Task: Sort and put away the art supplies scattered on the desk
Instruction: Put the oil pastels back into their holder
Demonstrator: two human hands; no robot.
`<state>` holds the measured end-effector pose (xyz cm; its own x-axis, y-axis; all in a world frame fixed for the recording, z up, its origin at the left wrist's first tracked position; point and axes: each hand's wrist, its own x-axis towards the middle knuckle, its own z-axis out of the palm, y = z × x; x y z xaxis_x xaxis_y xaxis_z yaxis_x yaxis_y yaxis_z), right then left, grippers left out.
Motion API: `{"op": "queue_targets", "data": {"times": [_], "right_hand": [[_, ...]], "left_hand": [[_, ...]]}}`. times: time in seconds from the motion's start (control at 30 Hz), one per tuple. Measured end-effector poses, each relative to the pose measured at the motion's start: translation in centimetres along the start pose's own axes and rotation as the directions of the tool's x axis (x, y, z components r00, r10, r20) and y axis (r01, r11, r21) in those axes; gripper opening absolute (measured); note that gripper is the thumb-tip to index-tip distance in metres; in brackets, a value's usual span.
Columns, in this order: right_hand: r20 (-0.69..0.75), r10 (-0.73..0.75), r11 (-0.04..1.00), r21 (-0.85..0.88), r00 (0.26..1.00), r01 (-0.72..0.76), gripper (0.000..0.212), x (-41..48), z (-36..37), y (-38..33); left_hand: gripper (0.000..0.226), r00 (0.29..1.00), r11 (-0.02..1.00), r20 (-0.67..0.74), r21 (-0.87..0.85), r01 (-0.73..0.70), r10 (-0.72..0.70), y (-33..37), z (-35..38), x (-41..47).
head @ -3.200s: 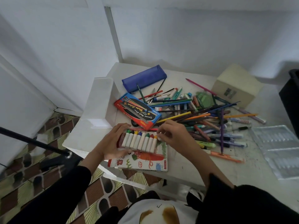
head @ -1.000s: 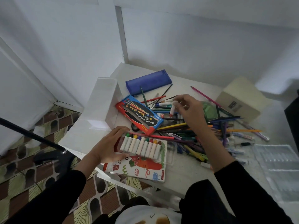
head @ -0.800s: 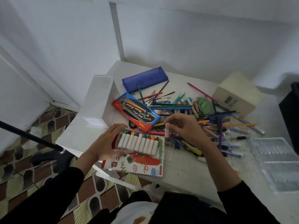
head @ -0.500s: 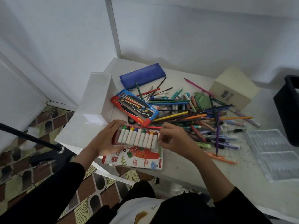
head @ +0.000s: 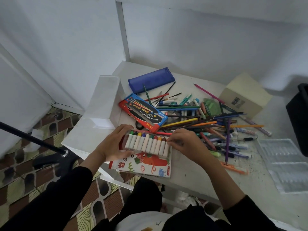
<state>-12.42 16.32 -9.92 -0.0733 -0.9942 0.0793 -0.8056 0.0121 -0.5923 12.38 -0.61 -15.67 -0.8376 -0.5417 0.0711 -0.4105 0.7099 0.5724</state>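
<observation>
A row of white-wrapped oil pastels lies in a clear tray on top of its cartoon-printed box at the desk's front edge. My left hand grips the tray's left end. At the tray's right end my right hand presses a white pastel into the row with its fingertips. Behind the tray sits a red and blue watercolour box. A loose heap of coloured pencils, pens and markers spreads across the middle of the desk.
A blue pencil case lies at the back. A cream cardboard box stands back right, a clear plastic tray front right, a black bin at the right edge. A white raised block borders the left. A black pole crosses lower left.
My right hand reached into the heap, took a white pastel, carried it back and now sets it at the right end of the row. My left hand stayed on the tray.
</observation>
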Motion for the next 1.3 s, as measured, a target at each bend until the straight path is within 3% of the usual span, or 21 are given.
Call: {"op": "queue_targets", "data": {"times": [0.23,0.43,0.57,0.93,1.07,1.17,1.3], "right_hand": [[-0.193,0.154,0.978,-0.112,0.969,-0.178,0.014,4.8,-2.6,1.9],[-0.175,0.31,0.899,-0.265,0.934,-0.348,0.026,12.4,-3.9,4.4],[-0.109,0.327,0.866,-0.362,0.939,-0.344,0.035,15.9,-2.9,6.2],[-0.139,0.232,0.805,-0.528,0.963,-0.27,0.021,16.8,-3.0,7.4],[-0.254,0.14,0.886,-0.399,0.957,-0.235,0.018,14.8,-3.4,6.3],[-0.324,0.129,0.978,-0.113,0.937,-0.174,0.016,12.0,-3.6,4.7],[-0.287,0.179,0.968,0.222,0.941,-0.116,0.02,6.6,-4.0,1.5]], "left_hand": [[0.09,1.0,1.0,0.013,-0.008,0.017,-0.017,-0.1,0.0,0.0],[0.09,1.0,1.0,0.013,-0.014,0.02,-0.02,-0.5,0.1,0.1],[0.091,1.0,1.0,0.007,-0.01,0.022,-0.021,-0.5,0.1,0.1],[0.09,1.0,1.0,0.003,-0.01,0.018,-0.018,-0.3,-0.1,0.0],[0.089,1.0,1.0,0.002,-0.015,0.004,-0.004,-0.4,-0.1,0.0],[0.09,1.0,1.0,-0.002,-0.014,0.001,-0.001,-0.4,0.0,0.0],[0.09,1.0,1.0,0.001,-0.02,0.005,-0.005,-0.1,0.0,0.0]]}}
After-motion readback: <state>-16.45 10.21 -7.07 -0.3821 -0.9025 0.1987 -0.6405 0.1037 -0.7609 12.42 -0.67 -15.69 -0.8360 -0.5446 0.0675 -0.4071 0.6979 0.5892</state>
